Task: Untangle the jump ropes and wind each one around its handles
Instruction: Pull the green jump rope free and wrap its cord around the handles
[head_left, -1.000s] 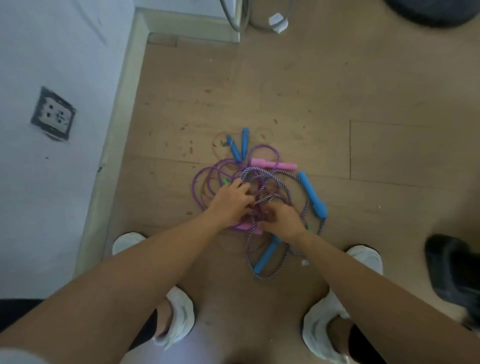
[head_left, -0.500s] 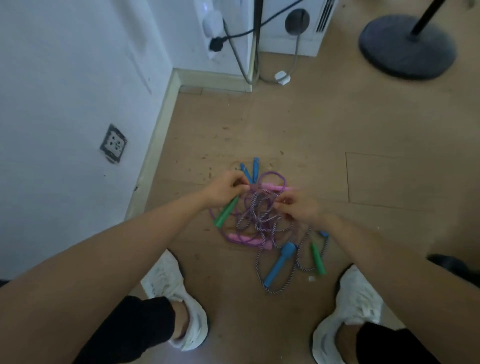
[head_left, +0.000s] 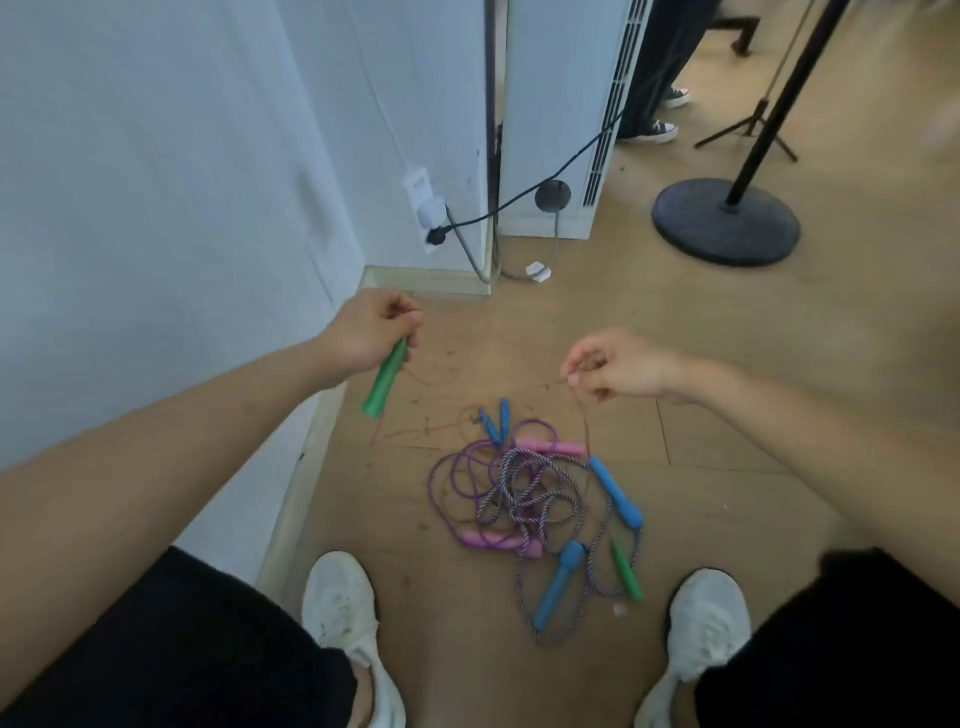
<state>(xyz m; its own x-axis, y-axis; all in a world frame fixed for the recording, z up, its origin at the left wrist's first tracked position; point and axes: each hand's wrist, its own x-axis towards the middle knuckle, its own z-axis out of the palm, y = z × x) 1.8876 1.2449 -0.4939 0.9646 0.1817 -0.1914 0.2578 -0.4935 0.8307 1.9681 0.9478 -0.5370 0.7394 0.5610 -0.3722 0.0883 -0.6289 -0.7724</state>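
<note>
1. The left hand (head_left: 371, 330) hovers above the floor (head_left: 727, 415) beside the white wall. Its grip is closed round the top of a green handle (head_left: 383, 383), which hangs tilted downward.
2. The tangled jump ropes (head_left: 524, 493) lie on the floor ahead of the white shoes (head_left: 340, 597). The purple and striped cords are mixed with pink, blue and a second green handle (head_left: 626, 569).
3. The right hand (head_left: 618, 366) hovers over the pile's right edge. Its grip is a narrow pinch on a thin cord (head_left: 586, 426) that runs down toward the heap.
4. A black stand base (head_left: 724, 221) sits well apart, further back on the right.
</note>
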